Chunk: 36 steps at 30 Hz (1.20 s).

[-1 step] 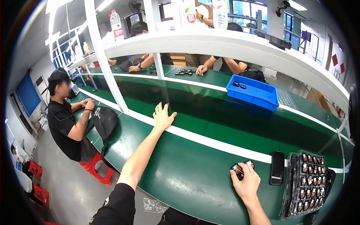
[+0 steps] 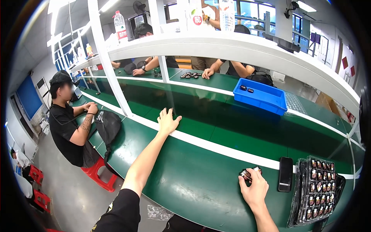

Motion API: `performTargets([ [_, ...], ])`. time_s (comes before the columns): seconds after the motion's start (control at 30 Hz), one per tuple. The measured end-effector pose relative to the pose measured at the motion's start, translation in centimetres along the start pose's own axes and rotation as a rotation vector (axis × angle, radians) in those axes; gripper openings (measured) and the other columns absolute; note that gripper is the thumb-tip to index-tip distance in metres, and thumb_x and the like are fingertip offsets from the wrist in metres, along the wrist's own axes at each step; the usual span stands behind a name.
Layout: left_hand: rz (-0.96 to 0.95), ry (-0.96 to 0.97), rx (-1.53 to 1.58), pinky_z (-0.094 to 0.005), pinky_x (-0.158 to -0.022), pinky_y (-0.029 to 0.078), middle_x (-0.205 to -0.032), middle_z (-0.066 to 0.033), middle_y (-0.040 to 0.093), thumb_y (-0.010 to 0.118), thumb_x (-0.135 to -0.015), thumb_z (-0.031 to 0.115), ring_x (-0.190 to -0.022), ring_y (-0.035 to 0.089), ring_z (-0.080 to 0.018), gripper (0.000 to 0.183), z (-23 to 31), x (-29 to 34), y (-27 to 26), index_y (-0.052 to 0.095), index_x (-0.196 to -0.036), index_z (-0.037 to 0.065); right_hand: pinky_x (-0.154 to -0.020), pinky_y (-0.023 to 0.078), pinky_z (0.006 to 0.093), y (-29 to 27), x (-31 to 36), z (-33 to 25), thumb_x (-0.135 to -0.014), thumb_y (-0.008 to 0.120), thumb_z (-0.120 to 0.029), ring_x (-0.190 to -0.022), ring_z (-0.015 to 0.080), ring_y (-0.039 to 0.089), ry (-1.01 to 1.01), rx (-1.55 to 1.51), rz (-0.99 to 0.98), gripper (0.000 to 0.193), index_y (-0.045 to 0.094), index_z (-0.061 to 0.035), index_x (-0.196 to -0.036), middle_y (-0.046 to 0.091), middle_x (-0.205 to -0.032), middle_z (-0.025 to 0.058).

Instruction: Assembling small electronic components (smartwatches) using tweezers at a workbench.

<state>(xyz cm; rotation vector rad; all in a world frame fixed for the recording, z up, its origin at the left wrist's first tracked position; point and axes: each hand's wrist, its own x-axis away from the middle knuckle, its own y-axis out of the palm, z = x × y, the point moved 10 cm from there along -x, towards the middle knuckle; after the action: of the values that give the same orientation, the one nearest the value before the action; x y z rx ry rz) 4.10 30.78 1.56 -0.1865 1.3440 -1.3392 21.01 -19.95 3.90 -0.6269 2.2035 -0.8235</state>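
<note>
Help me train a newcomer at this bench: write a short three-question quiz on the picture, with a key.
1. Which of the person's hands has its fingers on the small dark pieces? a) left b) right c) both
2. True or false: the black phone lies between the right hand and the stacked clear trays.
3. How many dark items can be seen in the blue bin?

Key: 1. b; 2. true; 3. two.
</note>
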Motion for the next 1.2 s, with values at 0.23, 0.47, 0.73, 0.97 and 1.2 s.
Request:
performTargets([
  [0.23, -0.021, 0.065, 0.02, -0.0544, -0.103, 0.056, -0.126, -0.0192, 0.07, 0.076, -0.102, 0.019, -0.124, 0.065, -0.0412, 0.042, 0.2, -1.6, 0.9, 0.066, -0.14, 0.004, -0.07, 0.062, 0.0422, -0.5, -0.6, 0.7, -0.091, 0.087, -0.018, -0.073, 0.03, 0.078, 0.013, -0.012, 0.03, 0.036, 0.075, -0.003, -0.121, 0.081, -0.097, 0.0138],
  [0.47, -0.301, 0.462, 0.568, -0.0474, -0.11, 0.054, -0.133, -0.0207, 0.071, 0.076, -0.102, 0.014, -0.125, 0.064, -0.0408, 0.052, 12.3, 8.2, -2.1, 0.061, -0.15, 0.001, -0.072, 0.058, 0.0359, -0.7, 0.6, 0.2, -0.099, 0.08, -0.009, -0.08, 0.024, 0.072, 0.052, -0.279, 0.051, 0.03, 0.072, 0.0029, -0.124, 0.071, -0.099, 0.0156],
  [0.73, -0.813, 0.954, 0.841, -0.0482, -0.107, 0.057, -0.137, -0.0158, 0.068, 0.081, -0.099, 0.023, -0.128, 0.066, -0.0348, 0.066, 24.2, 23.5, -10.7, 0.057, -0.158, 0.006, -0.076, 0.055, 0.0365, 0.3, 1.1, -2.3, -0.109, 0.065, -0.002, -0.083, 0.0259, 0.068, -0.05, -0.375, -0.058, 0.022, 0.072, 0.0072, -0.128, 0.07, -0.1, 0.0174],
  [0.97, -0.823, 0.865, 0.772, -0.0454, -0.104, 0.058, -0.13, -0.0139, 0.071, 0.089, -0.094, 0.026, -0.121, 0.069, -0.0339, 0.071, 23.0, 22.3, -9.4, 0.062, -0.156, 0.008, -0.062, 0.045, 0.0314, 1.7, 0.4, -1.6, -0.11, 0.066, -0.003, -0.069, 0.0137, 0.055, 0.04, -0.426, -0.106, 0.026, 0.073, 0.0056, -0.133, 0.064, -0.091, 0.0086],
  [1.2, -0.776, 0.865, 0.792, -0.0454, -0.105, 0.058, -0.14, -0.0128, 0.071, 0.093, -0.09, 0.023, -0.125, 0.068, -0.0329, 0.068, 23.0, 21.9, -9.8, 0.066, -0.15, 0.006, -0.058, 0.046, 0.0281, 2.1, 1.4, -0.3, -0.105, 0.075, 0.001, -0.065, 0.0088, 0.061, 0.117, -0.503, -0.113, 0.022, 0.079, 0.0047, -0.126, 0.067, -0.083, 0.0064],
])
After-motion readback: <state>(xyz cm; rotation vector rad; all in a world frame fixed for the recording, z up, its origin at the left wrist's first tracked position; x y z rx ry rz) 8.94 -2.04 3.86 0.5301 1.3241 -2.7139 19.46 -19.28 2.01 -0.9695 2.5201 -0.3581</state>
